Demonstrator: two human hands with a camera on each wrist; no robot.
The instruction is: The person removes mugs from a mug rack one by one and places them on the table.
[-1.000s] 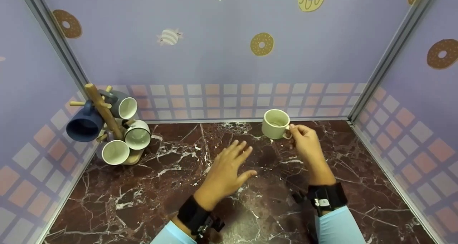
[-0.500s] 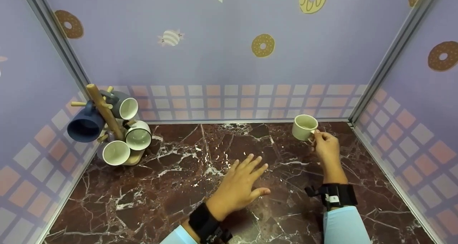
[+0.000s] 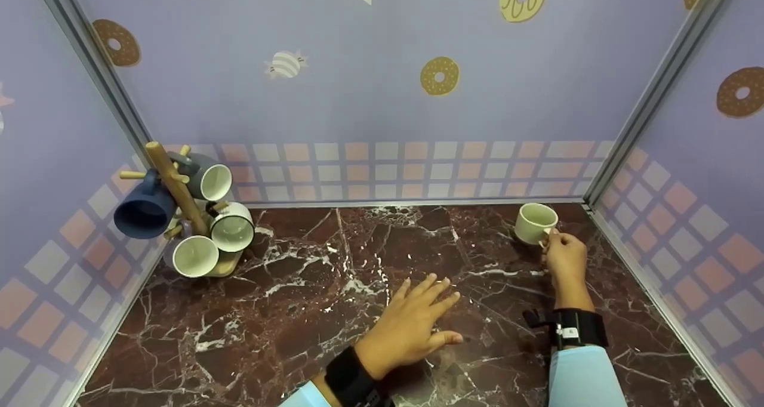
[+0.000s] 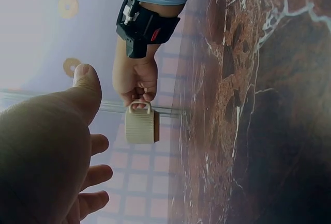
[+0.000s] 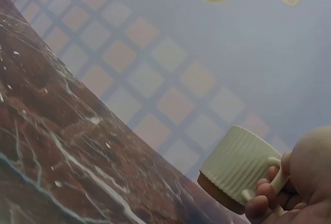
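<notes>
A pale cream-green mug (image 3: 531,231) is upright at the back right of the marble-patterned table. My right hand (image 3: 566,262) pinches its handle between thumb and curled fingers. The right wrist view shows the ribbed side of the mug (image 5: 239,164), its brown base and the fingers wrapped at the handle. Whether the base touches the table, I cannot tell. My left hand (image 3: 406,326) is well away from the mug, palm down over the middle front of the table, its fingers spread and holding nothing.
At the back left stands a wooden mug tree (image 3: 179,192). On it hang a dark blue mug (image 3: 145,207), a grey mug (image 3: 206,177), a white mug with a dark rim (image 3: 233,229) and another white-lined mug (image 3: 195,256). Patterned walls enclose the table.
My right hand has carried the mug to the right and a little nearer. The left hand has drifted right and back toward me, still with spread fingers.
</notes>
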